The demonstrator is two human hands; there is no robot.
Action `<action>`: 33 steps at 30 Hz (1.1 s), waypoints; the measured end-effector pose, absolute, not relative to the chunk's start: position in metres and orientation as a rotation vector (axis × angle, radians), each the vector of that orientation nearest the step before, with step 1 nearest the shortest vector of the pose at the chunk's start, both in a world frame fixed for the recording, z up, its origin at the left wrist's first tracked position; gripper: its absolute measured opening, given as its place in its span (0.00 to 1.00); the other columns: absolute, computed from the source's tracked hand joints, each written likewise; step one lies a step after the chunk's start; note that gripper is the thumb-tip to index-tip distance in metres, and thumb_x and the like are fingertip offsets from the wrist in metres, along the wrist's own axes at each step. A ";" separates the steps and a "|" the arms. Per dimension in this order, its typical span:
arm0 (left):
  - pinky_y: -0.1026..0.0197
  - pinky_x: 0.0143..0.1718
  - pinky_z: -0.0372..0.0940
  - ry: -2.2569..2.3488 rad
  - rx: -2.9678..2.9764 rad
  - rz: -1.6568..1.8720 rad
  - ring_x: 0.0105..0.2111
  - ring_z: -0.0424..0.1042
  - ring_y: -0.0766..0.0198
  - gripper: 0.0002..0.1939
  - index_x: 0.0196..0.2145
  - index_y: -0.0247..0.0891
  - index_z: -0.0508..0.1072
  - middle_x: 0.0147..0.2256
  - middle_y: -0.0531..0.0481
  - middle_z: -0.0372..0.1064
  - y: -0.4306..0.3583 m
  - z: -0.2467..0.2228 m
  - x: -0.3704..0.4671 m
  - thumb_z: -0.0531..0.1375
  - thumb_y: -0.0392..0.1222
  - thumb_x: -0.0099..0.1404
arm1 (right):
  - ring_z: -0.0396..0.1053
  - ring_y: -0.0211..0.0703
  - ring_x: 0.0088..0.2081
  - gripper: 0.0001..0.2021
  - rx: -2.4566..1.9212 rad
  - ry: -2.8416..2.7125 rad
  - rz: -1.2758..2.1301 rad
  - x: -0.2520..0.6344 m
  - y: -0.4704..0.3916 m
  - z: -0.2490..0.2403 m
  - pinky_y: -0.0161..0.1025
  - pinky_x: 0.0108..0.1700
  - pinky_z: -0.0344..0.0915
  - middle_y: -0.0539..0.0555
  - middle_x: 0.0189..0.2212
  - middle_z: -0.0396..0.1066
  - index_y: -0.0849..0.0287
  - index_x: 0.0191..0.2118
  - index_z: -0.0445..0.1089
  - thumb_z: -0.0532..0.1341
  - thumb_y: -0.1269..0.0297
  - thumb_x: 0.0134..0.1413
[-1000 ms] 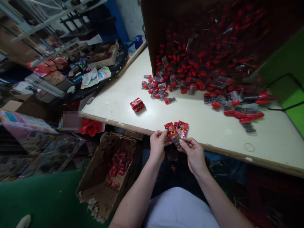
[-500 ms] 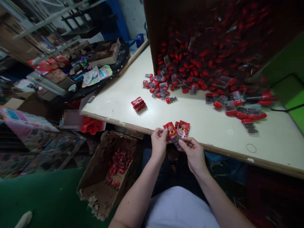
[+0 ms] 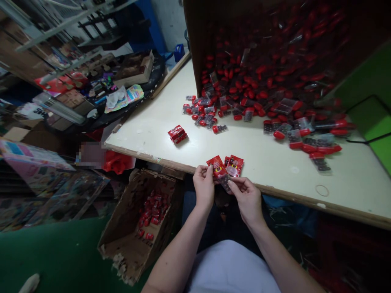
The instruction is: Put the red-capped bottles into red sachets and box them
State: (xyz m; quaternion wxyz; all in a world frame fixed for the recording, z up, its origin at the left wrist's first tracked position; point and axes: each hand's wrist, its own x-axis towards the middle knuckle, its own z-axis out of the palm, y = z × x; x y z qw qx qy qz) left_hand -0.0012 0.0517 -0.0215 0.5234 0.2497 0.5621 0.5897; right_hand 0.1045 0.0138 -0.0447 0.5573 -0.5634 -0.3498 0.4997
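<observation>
At the table's front edge, my left hand (image 3: 204, 186) pinches a red printed packet (image 3: 216, 164) by its left side. My right hand (image 3: 247, 196) grips the lower end of a clear case with dark round pieces (image 3: 225, 183). The packet covers the upper end of this case; how far the case goes inside cannot be seen. Right behind my fingers, more red printed packets (image 3: 236, 163) lie on the table. A small stack of red packets (image 3: 177, 134) rests farther left.
A big carton (image 3: 192, 44) on its side spills red-capped clear cases (image 3: 255, 93) over the white table (image 3: 146, 130). A rubber band (image 3: 321, 190) lies at right. Below the table, a torn cardboard box (image 3: 119, 240) contains red filled packs (image 3: 154, 207).
Both hands have shifted very slightly left with the packet and case. The packet's printed face is turned a little more to the left.
</observation>
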 end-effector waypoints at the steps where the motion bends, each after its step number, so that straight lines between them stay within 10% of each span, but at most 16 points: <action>1: 0.68 0.21 0.64 1.350 0.601 1.429 0.20 0.68 0.70 0.17 0.28 0.38 0.62 0.23 0.56 0.67 0.051 -0.021 -0.001 0.62 0.53 0.54 | 0.70 0.40 0.29 0.11 -1.333 -0.814 1.182 0.104 0.014 -0.044 0.37 0.30 0.70 0.52 0.28 0.74 0.59 0.35 0.72 0.66 0.59 0.46; 26: 0.68 0.22 0.59 1.169 0.228 1.118 0.18 0.63 0.72 0.19 0.28 0.33 0.72 0.18 0.54 0.64 0.032 -0.018 0.018 0.67 0.52 0.47 | 0.72 0.42 0.32 0.10 -1.354 -0.819 1.100 0.102 0.008 -0.045 0.40 0.37 0.70 0.53 0.32 0.75 0.58 0.36 0.72 0.65 0.60 0.48; 33: 0.65 0.29 0.62 1.051 0.266 1.134 0.24 0.68 0.69 0.19 0.30 0.31 0.75 0.27 0.48 0.72 0.036 -0.014 0.002 0.69 0.48 0.45 | 0.70 0.38 0.26 0.12 -1.255 -0.619 1.400 0.106 0.015 -0.036 0.35 0.26 0.71 0.52 0.27 0.74 0.60 0.32 0.73 0.69 0.60 0.40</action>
